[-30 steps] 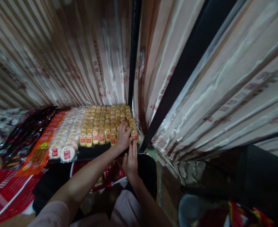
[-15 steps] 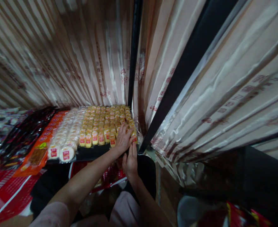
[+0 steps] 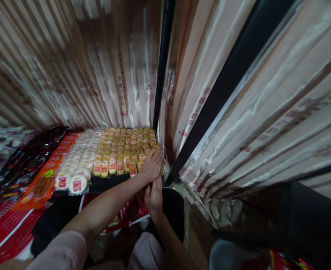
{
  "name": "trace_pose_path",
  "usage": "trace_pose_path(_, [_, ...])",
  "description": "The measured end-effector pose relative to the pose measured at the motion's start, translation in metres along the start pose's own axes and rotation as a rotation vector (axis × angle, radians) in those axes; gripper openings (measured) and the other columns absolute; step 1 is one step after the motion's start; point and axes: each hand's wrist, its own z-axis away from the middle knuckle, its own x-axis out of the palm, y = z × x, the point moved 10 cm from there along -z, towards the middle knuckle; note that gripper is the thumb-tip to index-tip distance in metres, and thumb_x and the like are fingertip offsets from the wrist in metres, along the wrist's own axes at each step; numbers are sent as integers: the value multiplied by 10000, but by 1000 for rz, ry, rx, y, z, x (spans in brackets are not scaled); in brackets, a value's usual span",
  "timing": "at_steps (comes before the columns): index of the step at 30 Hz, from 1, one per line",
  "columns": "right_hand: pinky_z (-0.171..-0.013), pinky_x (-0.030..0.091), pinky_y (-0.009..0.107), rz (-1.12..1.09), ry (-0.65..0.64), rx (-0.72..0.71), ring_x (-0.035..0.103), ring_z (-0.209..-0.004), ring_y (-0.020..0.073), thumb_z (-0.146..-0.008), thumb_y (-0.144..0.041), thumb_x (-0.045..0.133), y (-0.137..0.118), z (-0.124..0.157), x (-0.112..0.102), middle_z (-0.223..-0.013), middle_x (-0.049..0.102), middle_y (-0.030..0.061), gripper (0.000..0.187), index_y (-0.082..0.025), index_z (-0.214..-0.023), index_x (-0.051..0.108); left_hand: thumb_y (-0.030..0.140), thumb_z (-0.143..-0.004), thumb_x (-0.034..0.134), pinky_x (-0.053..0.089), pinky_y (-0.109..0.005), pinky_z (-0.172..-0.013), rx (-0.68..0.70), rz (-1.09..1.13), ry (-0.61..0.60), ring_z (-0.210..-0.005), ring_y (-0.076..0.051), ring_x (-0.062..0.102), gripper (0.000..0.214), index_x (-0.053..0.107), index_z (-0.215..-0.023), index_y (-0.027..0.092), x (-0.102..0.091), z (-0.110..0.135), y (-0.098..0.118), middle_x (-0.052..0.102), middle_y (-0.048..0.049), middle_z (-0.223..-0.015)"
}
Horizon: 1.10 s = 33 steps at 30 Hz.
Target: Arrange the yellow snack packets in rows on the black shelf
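We record small, oblong, red-labelled yellow packets (image 3: 123, 150), ranked in rows on a black shelf (image 3: 106, 183), right of round, white, plastic-wrapped packets (image 3: 78, 183). Our left hand (image 3: 152, 165) lies over the rows' near right corner, whether clamped on a packet we cannot tell; our right hand (image 3: 154, 198), fingers straight and together, adjoins it at the shelf's front edge.
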Motion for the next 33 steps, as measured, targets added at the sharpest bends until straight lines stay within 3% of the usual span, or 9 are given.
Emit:
trace_pose_path(7, [-1032,330,525,41,-7,14,280,-1328,293,-839,-190,323,8,5,8,-1384,376,221,548,1,-1353,337,154,-831,353,86,-567,-1107,19,-13,-63,-1258,-294,382,328,620,-1011,89,5,-8,-1,607,-167,-1121])
trace_pose_path(13, [-992,372,531,53,42,3,345,-1290,304,-861,-212,317,12,8,10,-1330,440,230,519,-23,-1341,371,224,-802,417,99,-534,-1113,37,-44,-55,-1266,-316,368,376,603,-1069,35,0,-20,4,557,-214,-1196])
trace_pose_path(17, [-1003,358,531,50,28,22,328,-1298,311,-862,-221,312,10,6,9,-1345,413,246,517,4,-1323,379,183,-796,431,105,-520,-1121,6,-99,-137,-1275,-329,358,347,638,-1009,2,14,-28,2,568,-224,-1188])
trace_pose_path(21, [-999,368,519,66,28,34,341,-1288,311,-847,-214,338,7,4,6,-1322,436,243,506,0,-1301,405,133,-735,484,102,-528,-1125,-34,-87,-161,-1273,-320,360,256,684,-894,105,29,-34,-2,643,-133,-1083])
trace_pose_path(27, [-1009,366,495,37,33,45,350,-1283,301,-837,-200,339,5,1,4,-1316,447,229,505,-9,-1299,409,49,-639,513,119,-507,-1138,-94,203,-40,-1309,-302,322,272,689,-785,195,45,-37,-11,663,-89,-1008])
trace_pose_path(33, [-1027,345,490,-12,43,71,355,-1284,283,-823,-189,335,3,1,4,-1314,460,199,503,-35,-1292,429,111,-607,548,160,-495,-1137,-98,-59,-97,-1289,-309,358,278,706,-824,185,66,-38,-15,663,-85,-1063])
